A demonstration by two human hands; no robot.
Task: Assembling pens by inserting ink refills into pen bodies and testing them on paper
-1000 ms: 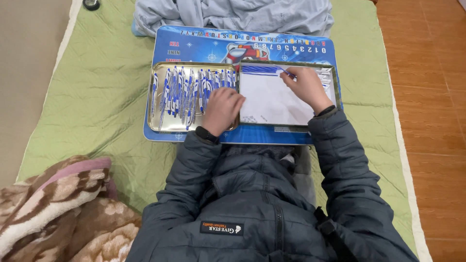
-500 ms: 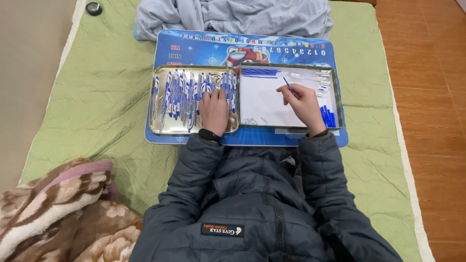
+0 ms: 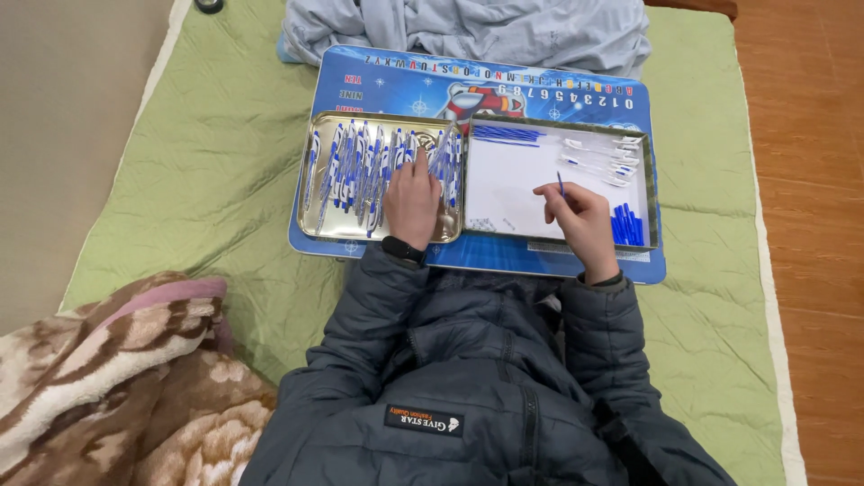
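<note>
Pens (image 3: 382, 171), blue and white, lie packed side by side in a shiny metal tray (image 3: 310, 193) on the left half of a blue lap board (image 3: 558, 261), which rests on a green quilt (image 3: 207, 135). The left hand (image 3: 412, 202) lies flat over the right end of that pile, fingers together and pressing down on the pens, not clearly gripping any single one. The right hand (image 3: 580, 216) hovers over the white tray (image 3: 522, 175) beside it, thumb and forefinger pinching a thin blue refill (image 3: 560, 184) that sticks up from the fingertips. In the white tray, a bundle of blue refills (image 3: 506, 134) lies along the far edge, clear pen barrels (image 3: 598, 155) are scattered at the far right corner, and blue caps (image 3: 626, 225) are heaped at the right side, just beside the right hand. To do this well, I judge the pinch should stay low on the refill so its tip can be aimed straight, and the left hand should lift out one pen cleanly without dragging its neighbours. A brown patterned blanket (image 3: 108, 378) lies at the near left, a grey cloth (image 3: 477, 27) beyond the board.
</note>
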